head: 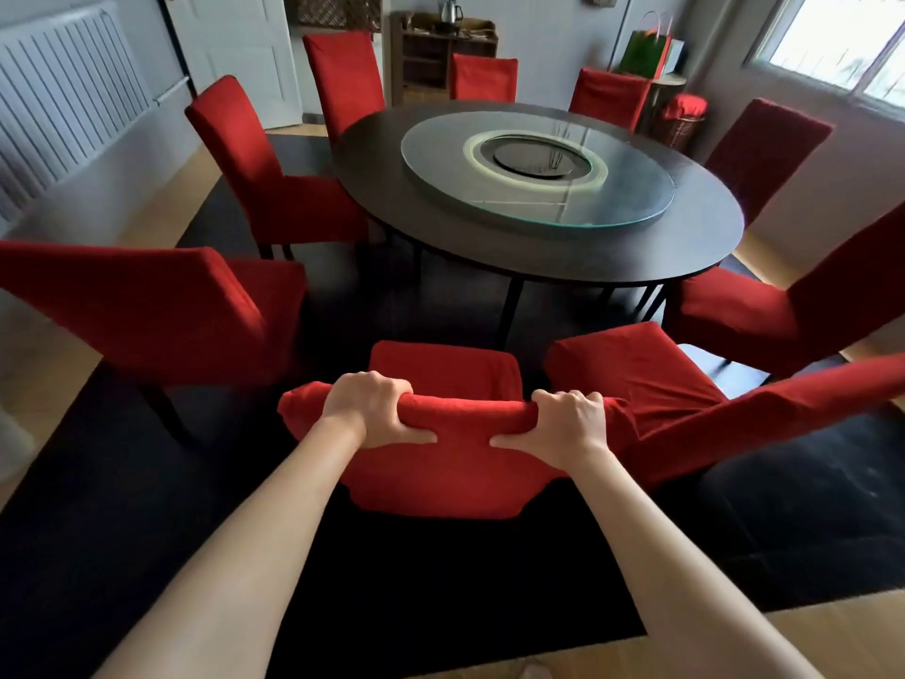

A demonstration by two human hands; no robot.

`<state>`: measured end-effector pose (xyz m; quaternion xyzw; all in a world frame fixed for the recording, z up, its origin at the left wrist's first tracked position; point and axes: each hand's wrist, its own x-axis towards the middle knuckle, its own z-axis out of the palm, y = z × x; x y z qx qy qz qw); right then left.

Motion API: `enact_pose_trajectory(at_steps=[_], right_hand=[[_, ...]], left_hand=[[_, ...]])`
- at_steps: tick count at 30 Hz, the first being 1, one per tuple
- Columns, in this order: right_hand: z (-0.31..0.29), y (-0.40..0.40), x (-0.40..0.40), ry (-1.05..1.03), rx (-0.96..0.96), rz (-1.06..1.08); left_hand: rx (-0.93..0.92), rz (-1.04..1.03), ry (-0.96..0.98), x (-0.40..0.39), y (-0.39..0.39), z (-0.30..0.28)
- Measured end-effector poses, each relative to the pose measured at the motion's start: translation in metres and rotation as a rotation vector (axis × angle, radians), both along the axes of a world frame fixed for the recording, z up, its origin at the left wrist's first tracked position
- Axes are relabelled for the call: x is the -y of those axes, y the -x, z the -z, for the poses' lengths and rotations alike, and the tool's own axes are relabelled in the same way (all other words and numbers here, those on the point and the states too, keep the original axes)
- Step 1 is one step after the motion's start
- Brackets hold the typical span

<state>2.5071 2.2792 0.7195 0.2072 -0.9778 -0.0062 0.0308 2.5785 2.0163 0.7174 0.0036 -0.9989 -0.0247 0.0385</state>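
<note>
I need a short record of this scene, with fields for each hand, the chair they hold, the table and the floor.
left hand: grips the top edge of the chair, thumb on the near side
right hand: grips the same edge, further right
chair: red cover, seat faces the table, not tucked under it
table: round, dark, with a glass turntable on top
floor: black rug under chair and table

Chair (440, 463) cover: red matt nubby cloth. Table (392, 208): dark smooth wood. Turntable (612, 188): glossy glass.
</note>
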Motion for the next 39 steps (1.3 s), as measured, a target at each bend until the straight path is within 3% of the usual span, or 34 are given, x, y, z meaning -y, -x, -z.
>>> enact_pose_trajectory(at_steps=[39], right_hand=[[0.005, 0.004, 0.002, 0.062, -0.098, 0.104]], left_hand=[[-0.063, 0.087, 0.081, 0.005, 0.011, -0.009]])
